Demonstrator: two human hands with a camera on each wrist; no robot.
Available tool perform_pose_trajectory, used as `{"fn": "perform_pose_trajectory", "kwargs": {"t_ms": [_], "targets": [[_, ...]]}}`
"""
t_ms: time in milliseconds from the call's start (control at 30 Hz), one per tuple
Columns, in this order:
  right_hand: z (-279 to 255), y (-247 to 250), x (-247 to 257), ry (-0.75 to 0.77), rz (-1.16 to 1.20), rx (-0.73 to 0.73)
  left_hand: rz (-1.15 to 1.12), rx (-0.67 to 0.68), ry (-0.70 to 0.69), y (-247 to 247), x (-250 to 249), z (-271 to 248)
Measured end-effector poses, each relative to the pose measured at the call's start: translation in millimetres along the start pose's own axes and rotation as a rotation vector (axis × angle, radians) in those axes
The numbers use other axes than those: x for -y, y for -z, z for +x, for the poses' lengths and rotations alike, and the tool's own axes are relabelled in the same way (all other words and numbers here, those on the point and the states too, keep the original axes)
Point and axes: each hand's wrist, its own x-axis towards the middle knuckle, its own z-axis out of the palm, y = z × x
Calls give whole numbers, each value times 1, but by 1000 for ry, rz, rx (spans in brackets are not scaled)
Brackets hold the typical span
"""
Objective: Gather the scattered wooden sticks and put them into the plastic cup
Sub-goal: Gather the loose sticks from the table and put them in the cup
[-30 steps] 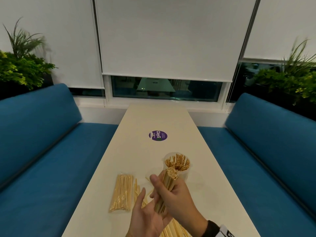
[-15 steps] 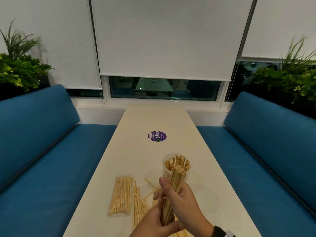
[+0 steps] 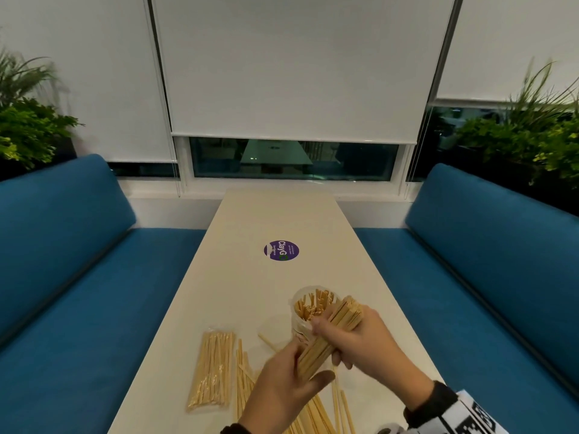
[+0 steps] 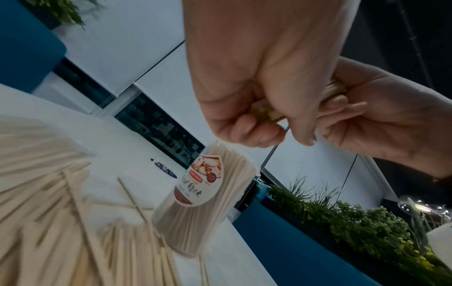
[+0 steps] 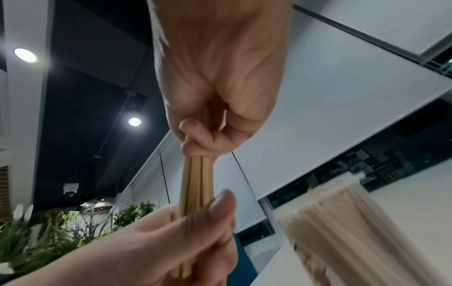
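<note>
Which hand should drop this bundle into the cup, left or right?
Right, probably. The right hand grips the bundle of sticks near its upper end, right beside the plastic cup. The left hand only holds the lower end, farther from the cup.

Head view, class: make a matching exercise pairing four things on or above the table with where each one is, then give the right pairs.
Things:
1. bundle
2. cup
3. sticker
4. packet

Places:
A. flat on the table, left of the loose sticks
B. held by both the left hand and the right hand
C. upright, already holding sticks
D. beyond the cup, mid-table

Pairs: 1-B, 2-C, 3-D, 4-A
</note>
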Motion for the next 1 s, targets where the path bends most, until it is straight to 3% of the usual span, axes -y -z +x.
{"fn": "perform_pose_trajectory", "kwargs": {"t_ms": [100,233,500,767,900,1000], "targets": [[27,18,4,61,32,-176,178,-125,-39,5,5,25],[68,25,-1,143,20,-303,191,-112,-5,8,11,56],[107,17,-42,74,-151,-240,232,-63,38,0,15,86],[111,18,-68,11,-477,-8,183,-91,-28,-6,21,88],[112,7,-72,110,-534,-3,177,-119,-69,-7,24,89],[107,5,-69,333,-562,-22,142,-152,-102,-9,28,90]]}}
